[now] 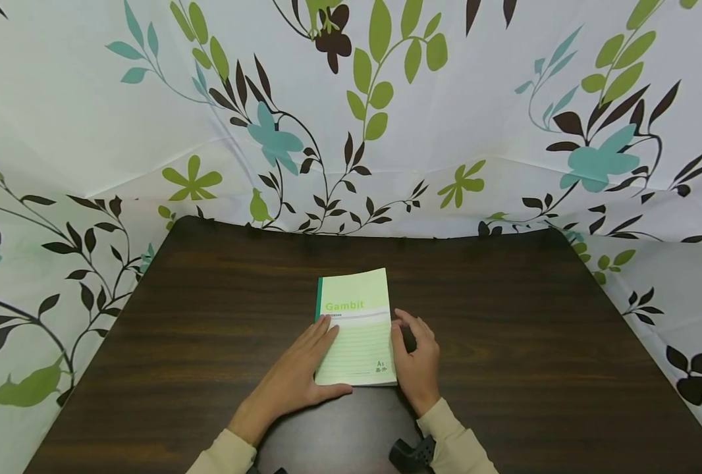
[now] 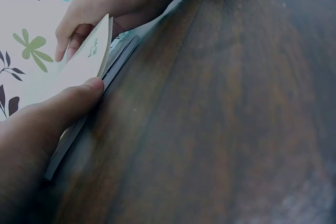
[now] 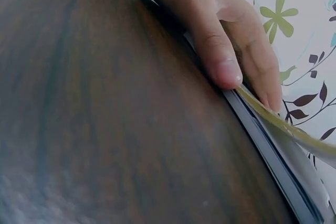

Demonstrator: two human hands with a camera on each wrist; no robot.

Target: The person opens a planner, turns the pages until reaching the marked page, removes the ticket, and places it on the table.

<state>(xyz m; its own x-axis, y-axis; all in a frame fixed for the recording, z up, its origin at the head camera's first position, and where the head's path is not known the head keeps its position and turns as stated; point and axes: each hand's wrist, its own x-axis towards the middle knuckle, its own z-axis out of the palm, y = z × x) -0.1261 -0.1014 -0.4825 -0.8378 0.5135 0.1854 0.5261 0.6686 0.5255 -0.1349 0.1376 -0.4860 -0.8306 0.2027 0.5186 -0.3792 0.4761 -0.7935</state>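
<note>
A pale green notebook [image 1: 357, 349] with "Gambit" on its cover and a dark green spine lies on the brown table. My left hand [image 1: 297, 372] rests on its left side, fingers stretched over the cover, thumb along the bottom edge. At the right edge my right hand [image 1: 417, 362] has its thumb against the notebook and its fingers bent. In the left wrist view the notebook's lower right corner [image 2: 93, 51] is raised beside the right hand. Its curved edge [image 3: 299, 132] lies by the thumb and fingers in the right wrist view, above a grey layered edge [image 3: 278, 169].
The dark wood-grain table [image 1: 535, 342] reaches out on both sides of the notebook. Behind it hangs a white cloth [image 1: 487, 85] printed with leaves and flowers. A black device [image 1: 413, 454] sits at the right wrist.
</note>
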